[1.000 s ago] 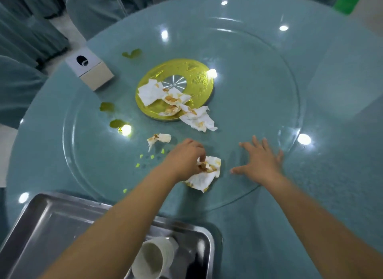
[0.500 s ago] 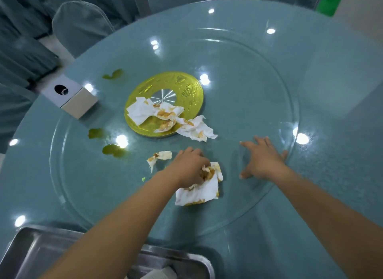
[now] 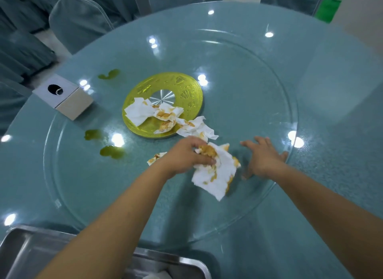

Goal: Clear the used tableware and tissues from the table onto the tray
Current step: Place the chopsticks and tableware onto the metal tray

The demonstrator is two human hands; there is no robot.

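teal glass table (image 3: 310, 92) | chairs (image 3: 78, 23) behind | left fingers (image 3: 204, 160) clamp stained tissue (image 3: 219, 173) | right fingers (image 3: 261, 140) spread

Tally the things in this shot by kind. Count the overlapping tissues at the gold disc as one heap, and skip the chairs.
Tissue heap: 1
Loose tissues: 2 (one gripped by the left hand at, one scrap)
Green spills: 3 ()
Yellow disc: 1
White box: 1
Metal tray: 1
Total: 9
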